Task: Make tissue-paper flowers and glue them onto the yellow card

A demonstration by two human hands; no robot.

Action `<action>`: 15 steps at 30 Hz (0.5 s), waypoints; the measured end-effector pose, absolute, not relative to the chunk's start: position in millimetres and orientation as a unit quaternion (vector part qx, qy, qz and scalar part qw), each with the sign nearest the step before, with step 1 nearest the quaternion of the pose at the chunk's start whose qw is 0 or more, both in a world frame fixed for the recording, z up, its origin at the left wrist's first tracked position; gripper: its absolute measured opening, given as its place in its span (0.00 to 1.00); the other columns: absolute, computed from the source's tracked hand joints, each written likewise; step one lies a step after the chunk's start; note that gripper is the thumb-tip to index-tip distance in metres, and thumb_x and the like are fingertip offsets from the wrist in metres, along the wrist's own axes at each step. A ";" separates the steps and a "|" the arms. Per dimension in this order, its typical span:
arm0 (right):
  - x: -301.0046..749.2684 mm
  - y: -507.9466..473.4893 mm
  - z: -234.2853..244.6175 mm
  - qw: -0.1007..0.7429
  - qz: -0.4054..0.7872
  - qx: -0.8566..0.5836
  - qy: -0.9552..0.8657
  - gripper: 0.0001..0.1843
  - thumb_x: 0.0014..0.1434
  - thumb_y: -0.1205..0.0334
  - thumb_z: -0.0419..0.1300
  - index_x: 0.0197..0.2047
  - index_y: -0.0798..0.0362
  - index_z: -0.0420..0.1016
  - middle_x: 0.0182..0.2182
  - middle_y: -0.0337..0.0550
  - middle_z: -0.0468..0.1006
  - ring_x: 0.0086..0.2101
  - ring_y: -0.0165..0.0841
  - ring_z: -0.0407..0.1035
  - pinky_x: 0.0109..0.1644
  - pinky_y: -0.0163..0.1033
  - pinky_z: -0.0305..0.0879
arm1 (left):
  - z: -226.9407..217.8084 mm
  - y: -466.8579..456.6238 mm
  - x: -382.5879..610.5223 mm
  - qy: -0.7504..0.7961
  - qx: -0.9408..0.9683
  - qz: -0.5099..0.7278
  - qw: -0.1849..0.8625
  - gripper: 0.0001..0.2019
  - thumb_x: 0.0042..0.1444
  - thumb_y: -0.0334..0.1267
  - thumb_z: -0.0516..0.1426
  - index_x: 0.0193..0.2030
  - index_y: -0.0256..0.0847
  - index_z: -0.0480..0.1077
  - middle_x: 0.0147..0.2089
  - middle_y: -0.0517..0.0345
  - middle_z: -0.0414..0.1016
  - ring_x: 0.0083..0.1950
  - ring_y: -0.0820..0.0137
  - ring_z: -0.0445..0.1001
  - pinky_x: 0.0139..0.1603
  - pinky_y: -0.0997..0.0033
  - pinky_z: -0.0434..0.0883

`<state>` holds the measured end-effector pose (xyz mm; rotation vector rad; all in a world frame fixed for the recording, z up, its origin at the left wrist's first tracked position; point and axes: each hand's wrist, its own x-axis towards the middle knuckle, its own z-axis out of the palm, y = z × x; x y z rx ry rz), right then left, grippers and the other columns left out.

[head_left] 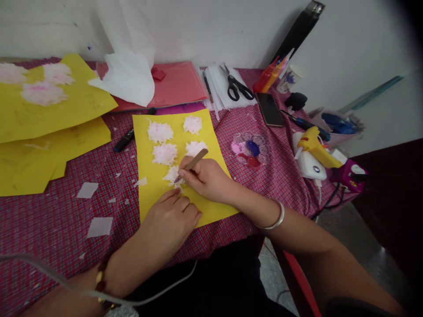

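Observation:
My right hand [206, 178] is closed round a flat wooden craft stick [197, 158], whose lower tip touches a pale pink tissue-paper flower [172, 174]. That flower lies on a yellow sheet [214, 210] together with several more fluffy flowers [164, 154]. Just below the same flower rests my left hand [175, 211], back upward, fingers curled and its index finger against the flower's lower edge. The left thumb and whatever is under the fingers are hidden. A small white paper scrap [141, 181] lies at the sheet's left side.
Yellow sheets [86, 99] with flowers lie left, near white paper squares [99, 226] and a marker [124, 140]. Right are a paint palette [261, 143], phone [269, 109] and yellow glue gun [317, 147]. Scissors [235, 83] lie behind. A white cable [158, 300] crosses the foreground.

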<state>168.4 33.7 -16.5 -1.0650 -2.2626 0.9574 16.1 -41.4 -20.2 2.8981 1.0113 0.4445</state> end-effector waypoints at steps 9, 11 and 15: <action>168.9 40.5 -28.2 0.450 0.493 -0.381 -0.639 0.13 0.64 0.57 0.52 0.29 0.53 0.66 0.22 0.34 0.69 0.23 0.25 0.62 0.28 0.32 0.59 | -19.6 -36.0 10.1 0.312 0.934 0.171 0.023 0.11 0.62 0.32 0.54 0.28 0.38 0.71 0.26 0.57 0.73 0.31 0.63 0.74 0.41 0.56 0.77; 169.0 46.7 -31.3 0.474 0.563 -0.385 -0.557 0.12 0.63 0.58 0.53 0.28 0.52 0.64 0.18 0.32 0.66 0.19 0.24 0.59 0.24 0.31 0.57 | -14.7 -44.1 7.1 0.306 0.934 0.181 0.023 0.13 0.64 0.33 0.53 0.27 0.38 0.70 0.25 0.58 0.71 0.31 0.66 0.74 0.48 0.55 0.76; 170.0 53.3 -33.1 0.464 0.651 -0.399 -0.449 0.13 0.62 0.61 0.54 0.26 0.54 0.66 0.16 0.32 0.67 0.16 0.22 0.58 0.21 0.30 0.55 | 0.1 -77.7 -16.7 0.314 0.930 0.188 0.030 0.11 0.64 0.32 0.53 0.29 0.39 0.69 0.27 0.59 0.71 0.30 0.71 0.73 0.50 0.63 0.75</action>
